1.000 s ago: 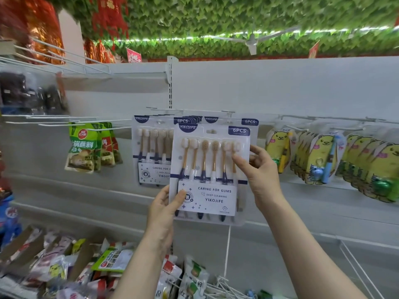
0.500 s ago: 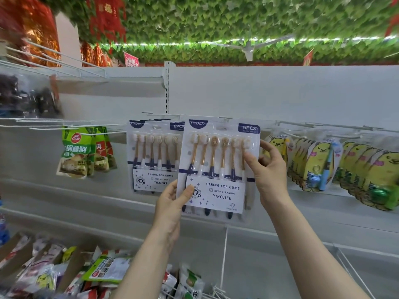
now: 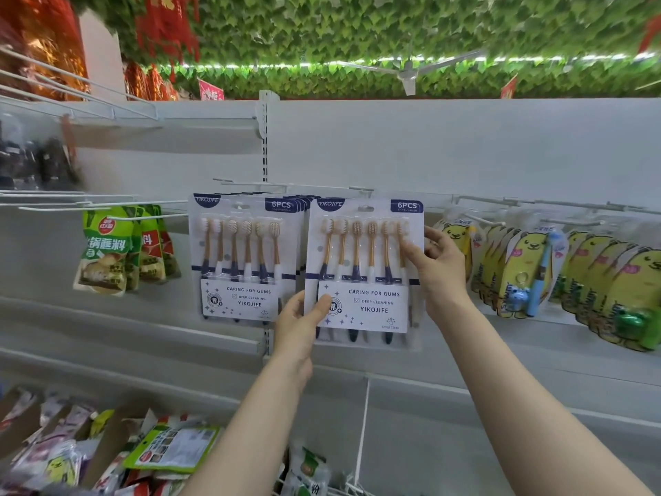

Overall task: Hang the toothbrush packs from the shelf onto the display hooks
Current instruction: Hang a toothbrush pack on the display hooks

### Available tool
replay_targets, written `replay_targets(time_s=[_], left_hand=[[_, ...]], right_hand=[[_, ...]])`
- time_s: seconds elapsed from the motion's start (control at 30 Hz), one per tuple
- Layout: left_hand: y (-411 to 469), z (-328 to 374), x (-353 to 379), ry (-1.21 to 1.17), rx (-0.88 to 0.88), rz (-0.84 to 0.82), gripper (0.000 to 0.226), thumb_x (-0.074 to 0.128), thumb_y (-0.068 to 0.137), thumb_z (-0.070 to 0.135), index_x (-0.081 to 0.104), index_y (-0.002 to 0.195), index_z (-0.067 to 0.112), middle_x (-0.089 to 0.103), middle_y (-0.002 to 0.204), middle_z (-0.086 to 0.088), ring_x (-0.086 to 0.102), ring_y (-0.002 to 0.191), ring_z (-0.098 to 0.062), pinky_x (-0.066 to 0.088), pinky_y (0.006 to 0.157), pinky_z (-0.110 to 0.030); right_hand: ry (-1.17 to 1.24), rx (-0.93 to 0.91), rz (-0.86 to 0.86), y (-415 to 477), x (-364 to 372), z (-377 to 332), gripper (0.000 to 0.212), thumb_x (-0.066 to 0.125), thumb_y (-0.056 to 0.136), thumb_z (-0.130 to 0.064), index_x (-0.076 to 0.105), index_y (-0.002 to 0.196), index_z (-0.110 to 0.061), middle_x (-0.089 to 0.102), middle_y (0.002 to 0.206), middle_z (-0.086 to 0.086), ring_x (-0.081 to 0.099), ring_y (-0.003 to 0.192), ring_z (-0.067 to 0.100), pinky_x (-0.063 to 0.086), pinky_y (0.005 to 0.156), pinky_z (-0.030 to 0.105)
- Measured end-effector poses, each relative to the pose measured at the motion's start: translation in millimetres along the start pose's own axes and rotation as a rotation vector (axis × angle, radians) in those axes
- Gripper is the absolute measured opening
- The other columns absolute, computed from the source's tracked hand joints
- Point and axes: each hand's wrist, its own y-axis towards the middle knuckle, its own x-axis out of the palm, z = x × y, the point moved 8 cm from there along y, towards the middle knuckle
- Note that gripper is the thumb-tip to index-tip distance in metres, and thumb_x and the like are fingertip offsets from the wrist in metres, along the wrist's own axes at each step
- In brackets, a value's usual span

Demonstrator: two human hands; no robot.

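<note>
Far to your left, green sauce pouches (image 3: 107,248) hang from a wire peg, and below them loose packets (image 3: 168,447) lie heaped on the lower shelf (image 3: 200,392). Next along, a hung stack of toothbrush packs (image 3: 246,259) sits on its own hook against the white back panel. Just right of that stack, your left hand (image 3: 298,323) pinches the bottom left corner of the toothbrush pack (image 3: 365,273): the thumb presses the front by the label and the other fingers are curled out of sight behind the card. You hold this pack upright and facing you, up at hook height, its left edge overlapping the hung stack. Its hang hole lies just under the tip of the display hook (image 3: 361,189); whether the hook passes through it cannot be told. Your right hand (image 3: 440,273) grips the pack's right edge, one finger laid across the front over the outermost brushes, the rest loosely bent beside and behind the edge. Further right, yellow bear packs (image 3: 529,266) hang in a crowded row.
</note>
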Motion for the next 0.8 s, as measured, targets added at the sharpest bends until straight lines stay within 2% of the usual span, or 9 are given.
replay_targets(time_s=[0.1, 0.27, 0.4, 0.6, 0.67, 0.8], left_hand=[[11, -9, 4, 0.017, -0.001, 0.052, 0.032, 0.074, 0.087, 0.023, 0.066, 0.118, 0.022, 0.074, 0.110, 0.003, 0.066, 0.108, -0.018, 0.047, 0.100, -0.040], [28, -23, 5, 0.010, -0.002, 0.135, 0.053, 0.075, 0.087, 0.026, 0.055, 0.137, 0.020, 0.065, 0.128, 0.002, 0.059, 0.118, -0.016, 0.040, 0.099, -0.033], [42, -30, 6, 0.015, 0.005, 0.187, 0.061, 0.077, 0.084, 0.029, 0.053, 0.139, 0.019, 0.063, 0.131, -0.002, 0.058, 0.119, -0.020, 0.043, 0.107, -0.041], [58, -38, 7, 0.005, -0.001, 0.251, 0.059, 0.077, 0.085, 0.028, 0.052, 0.136, 0.012, 0.062, 0.129, -0.006, 0.057, 0.115, -0.023, 0.039, 0.092, -0.033], [60, -38, 8, 0.028, 0.004, 0.245, 0.055, 0.075, 0.087, 0.027, 0.051, 0.134, 0.013, 0.060, 0.126, -0.003, 0.054, 0.111, -0.020, 0.036, 0.091, -0.031], [61, -38, 7, 0.067, 0.009, 0.241, 0.060, 0.074, 0.087, 0.031, 0.049, 0.139, 0.015, 0.056, 0.137, -0.006, 0.052, 0.122, -0.025, 0.037, 0.094, -0.033]], right_hand=[[-0.031, 0.015, -0.014, 10, -2, 7, 0.040, 0.077, 0.087, -0.021, 0.058, 0.122, -0.014, 0.074, 0.099, -0.001, 0.070, 0.078, -0.004, 0.050, 0.062, 0.008], [-0.193, -0.018, -0.013, 28, -8, 18, 0.032, 0.079, 0.085, -0.023, 0.062, 0.111, -0.015, 0.072, 0.096, 0.000, 0.069, 0.087, 0.010, 0.051, 0.072, 0.018], [-0.313, -0.034, -0.004, 42, -10, 23, 0.030, 0.079, 0.084, -0.023, 0.063, 0.107, -0.013, 0.071, 0.096, 0.003, 0.069, 0.090, 0.017, 0.056, 0.077, 0.027], [-0.434, -0.053, 0.004, 57, -9, 28, 0.028, 0.081, 0.082, -0.024, 0.064, 0.102, -0.014, 0.071, 0.090, 0.002, 0.068, 0.084, 0.017, 0.057, 0.074, 0.030], [-0.461, -0.054, 0.000, 59, -9, 29, 0.029, 0.080, 0.083, -0.024, 0.064, 0.103, -0.013, 0.070, 0.091, 0.002, 0.067, 0.083, 0.016, 0.056, 0.072, 0.028], [-0.494, -0.054, -0.010, 59, -8, 30, 0.031, 0.079, 0.084, -0.025, 0.063, 0.105, -0.011, 0.070, 0.093, 0.005, 0.068, 0.085, 0.019, 0.058, 0.073, 0.032]])
